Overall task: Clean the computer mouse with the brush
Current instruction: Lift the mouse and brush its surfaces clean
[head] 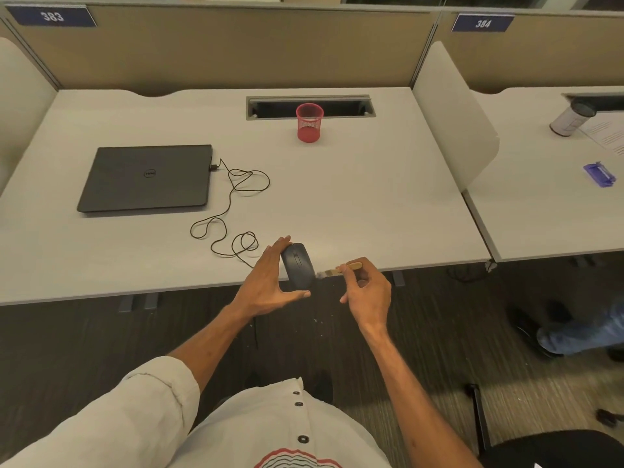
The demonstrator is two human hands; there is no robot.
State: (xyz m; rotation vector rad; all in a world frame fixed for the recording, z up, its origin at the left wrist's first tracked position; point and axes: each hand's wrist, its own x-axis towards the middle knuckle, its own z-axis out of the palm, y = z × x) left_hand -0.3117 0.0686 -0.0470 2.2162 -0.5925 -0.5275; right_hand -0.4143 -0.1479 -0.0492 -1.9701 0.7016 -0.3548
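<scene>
On the tabletop [354,197] there is one computer mouse [297,265], one brush [339,269], one closed laptop [145,179], one red mesh cup [309,123] and one thin black cable [233,211] that runs in loops from the laptop's right side toward the mouse. The mouse is dark and lies at the near edge of the tabletop, its back end reaching that edge.

The left hand [270,285] is spread wide and holds the mouse from its left side: the fingers reach past the front of the mouse and the thumb presses at its back end. The right hand [366,292] is loosely curled and pinches the pale wooden handle of the brush between thumb and fingers; the other fingers are bent and hold nothing. The bristles touch the right side of the mouse, low and near the back.

The two hands work just at the near edge, partly over the floor. To the right of the mouse the tabletop is bare up to a white side panel [449,116]. Behind the mouse there is free surface up to the red cup, which stands just before a cable slot [310,108]. The laptop lies well apart at the left
</scene>
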